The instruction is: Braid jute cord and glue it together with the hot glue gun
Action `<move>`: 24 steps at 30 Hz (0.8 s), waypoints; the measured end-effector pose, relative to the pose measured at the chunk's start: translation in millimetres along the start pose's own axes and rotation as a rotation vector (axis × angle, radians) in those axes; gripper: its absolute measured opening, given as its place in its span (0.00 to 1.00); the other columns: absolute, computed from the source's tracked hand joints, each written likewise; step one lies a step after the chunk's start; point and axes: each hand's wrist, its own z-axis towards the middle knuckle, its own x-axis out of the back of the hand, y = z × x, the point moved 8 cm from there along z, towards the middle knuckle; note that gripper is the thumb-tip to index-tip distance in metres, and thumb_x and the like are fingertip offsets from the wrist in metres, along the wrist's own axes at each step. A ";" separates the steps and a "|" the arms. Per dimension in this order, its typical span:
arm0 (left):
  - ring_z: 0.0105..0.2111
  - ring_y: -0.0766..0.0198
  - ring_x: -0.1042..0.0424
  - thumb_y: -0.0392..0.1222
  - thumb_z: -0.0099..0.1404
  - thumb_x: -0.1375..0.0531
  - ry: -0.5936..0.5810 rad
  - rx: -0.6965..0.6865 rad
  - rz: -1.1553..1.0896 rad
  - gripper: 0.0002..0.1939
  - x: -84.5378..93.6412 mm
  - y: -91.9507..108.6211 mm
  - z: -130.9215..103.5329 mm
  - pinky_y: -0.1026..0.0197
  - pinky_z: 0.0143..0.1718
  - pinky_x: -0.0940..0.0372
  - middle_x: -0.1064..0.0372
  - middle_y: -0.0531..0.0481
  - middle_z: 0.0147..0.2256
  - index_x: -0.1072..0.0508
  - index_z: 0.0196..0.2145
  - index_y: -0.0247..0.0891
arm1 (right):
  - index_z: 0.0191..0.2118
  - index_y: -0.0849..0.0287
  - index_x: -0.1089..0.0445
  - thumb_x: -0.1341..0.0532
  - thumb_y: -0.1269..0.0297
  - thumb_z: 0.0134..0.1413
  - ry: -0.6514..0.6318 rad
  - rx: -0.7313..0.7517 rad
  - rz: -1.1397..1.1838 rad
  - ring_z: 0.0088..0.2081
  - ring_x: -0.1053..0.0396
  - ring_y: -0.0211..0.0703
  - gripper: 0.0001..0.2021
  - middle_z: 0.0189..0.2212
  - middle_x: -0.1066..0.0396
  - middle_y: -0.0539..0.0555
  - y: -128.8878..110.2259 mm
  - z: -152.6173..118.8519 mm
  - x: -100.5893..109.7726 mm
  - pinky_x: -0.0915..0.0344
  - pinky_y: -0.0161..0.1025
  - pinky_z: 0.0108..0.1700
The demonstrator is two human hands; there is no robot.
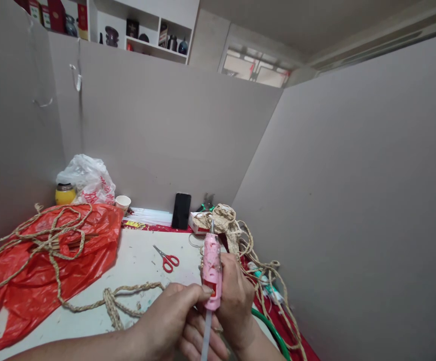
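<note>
A pink glue gun (212, 268) stands upright, nozzle up, gripped in the right hand (236, 301), whose fingers are clamped around its body. The left hand (176, 318) sits just beside it, thumb and fingertips pinched together against the lower end of the gun, where one pale glue stick (205, 338) comes out downward between both hands.

On the white bench (138, 260), just beyond the fingers, lies one pair of red-handled scissors (168, 259). To the left of the fingers a braided rope (116, 301) runs across the bench onto one red plastic bag (52, 265). Behind the gun sits a tangle of twine (229, 225).

Further back stand one black phone (181, 211) leaning on the wall, one paper cup (123, 203), one yellow jar (65, 193) and one white plastic bag (88, 178); what these hold cannot be seen.
</note>
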 end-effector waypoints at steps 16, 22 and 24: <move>0.13 0.65 0.31 0.57 0.49 0.47 0.059 -0.049 0.036 0.22 3.5 3.8 3.7 0.71 0.13 0.43 0.29 0.40 0.16 0.32 0.18 0.32 | 0.41 0.63 0.38 0.50 0.74 0.58 -0.070 -0.062 0.001 0.31 0.33 0.46 0.07 0.30 0.34 0.57 1.7 -7.0 -10.6 0.33 0.40 0.31; 0.15 0.62 0.28 0.56 0.50 0.48 -0.009 0.010 -0.100 0.22 2.7 -0.1 -0.2 0.68 0.15 0.38 0.28 0.39 0.19 0.29 0.22 0.31 | 0.39 0.60 0.39 0.50 0.73 0.58 -0.089 -0.112 -0.002 0.29 0.33 0.45 0.06 0.29 0.35 0.54 2.9 -5.5 -11.0 0.35 0.38 0.29; 0.16 0.61 0.27 0.55 0.50 0.49 -0.041 0.016 -0.140 0.23 1.8 0.8 -2.4 0.67 0.17 0.37 0.27 0.40 0.21 0.29 0.24 0.30 | 0.39 0.60 0.39 0.50 0.73 0.59 -0.086 -0.126 -0.004 0.29 0.34 0.44 0.06 0.28 0.36 0.53 5.2 -5.9 -10.9 0.35 0.38 0.29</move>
